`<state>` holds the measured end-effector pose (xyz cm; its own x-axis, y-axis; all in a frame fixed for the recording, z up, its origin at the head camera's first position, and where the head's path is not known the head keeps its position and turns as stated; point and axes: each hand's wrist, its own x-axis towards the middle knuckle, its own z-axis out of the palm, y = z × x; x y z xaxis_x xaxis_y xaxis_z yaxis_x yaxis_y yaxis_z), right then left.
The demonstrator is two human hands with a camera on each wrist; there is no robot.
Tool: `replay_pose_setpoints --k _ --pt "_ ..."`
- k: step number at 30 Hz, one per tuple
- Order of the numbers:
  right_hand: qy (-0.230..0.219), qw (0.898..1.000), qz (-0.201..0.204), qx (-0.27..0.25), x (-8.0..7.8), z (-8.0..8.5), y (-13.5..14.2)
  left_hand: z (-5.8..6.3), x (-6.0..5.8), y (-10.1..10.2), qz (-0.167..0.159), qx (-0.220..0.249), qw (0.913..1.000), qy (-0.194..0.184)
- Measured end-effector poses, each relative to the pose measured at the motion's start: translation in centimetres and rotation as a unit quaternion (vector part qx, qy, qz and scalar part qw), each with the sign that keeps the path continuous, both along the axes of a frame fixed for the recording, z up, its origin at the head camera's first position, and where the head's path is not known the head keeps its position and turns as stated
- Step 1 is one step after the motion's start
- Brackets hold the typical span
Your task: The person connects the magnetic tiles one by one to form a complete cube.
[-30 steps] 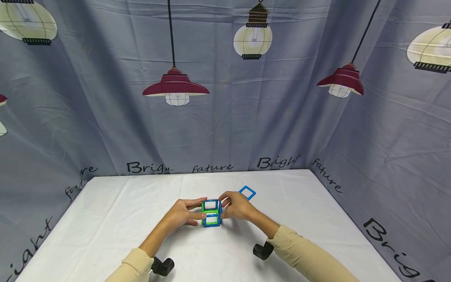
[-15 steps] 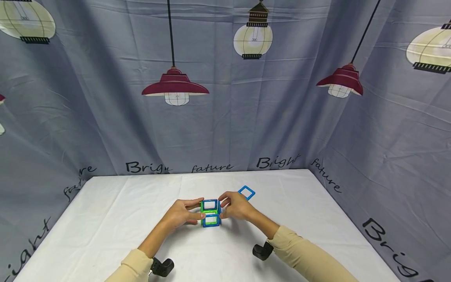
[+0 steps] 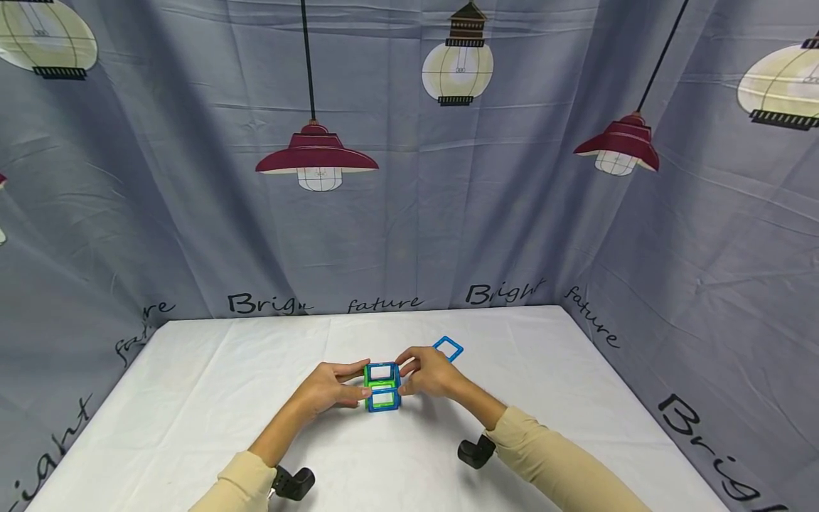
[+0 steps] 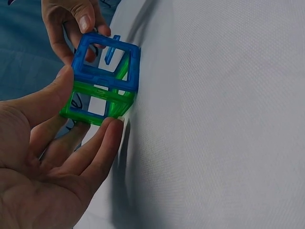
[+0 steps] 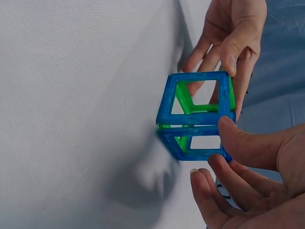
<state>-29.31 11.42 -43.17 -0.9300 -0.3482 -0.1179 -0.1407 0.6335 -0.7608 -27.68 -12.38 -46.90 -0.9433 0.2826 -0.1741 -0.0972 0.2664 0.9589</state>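
A small box of blue and green square magnetic tiles (image 3: 384,408) stands on the white table, its top side apparently uncovered in the head view. Blue tiles (image 5: 190,119) form its front and right sides; green ones (image 4: 97,90) show at the left and bottom. My left hand (image 3: 325,387) grips the box from the left, thumb at the front corner and fingers toward the back. From the right, my right hand (image 3: 430,373) pinches the blue side, its thumb on the near corner in the right wrist view. Some fingertips are hidden behind the tiles.
A loose blue square tile (image 3: 455,343) lies flat just beyond my right hand. White cloth covers the table (image 3: 256,370), and a grey printed curtain (image 3: 409,235) rises behind and beside it. Black wrist cameras (image 3: 294,484) hang under both forearms.
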Motion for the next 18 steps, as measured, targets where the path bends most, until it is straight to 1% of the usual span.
replay_pose_setpoints --k 12,18 --pt "-0.024 0.999 -0.007 -0.026 -0.16 -0.02 -0.02 0.32 0.09 0.10 0.001 -0.009 0.9999 -0.008" --pt "-0.018 1.000 0.000 0.001 -0.40 0.34 0.57 0.11 -0.01 -0.01 -0.010 0.000 0.9999 -0.010"
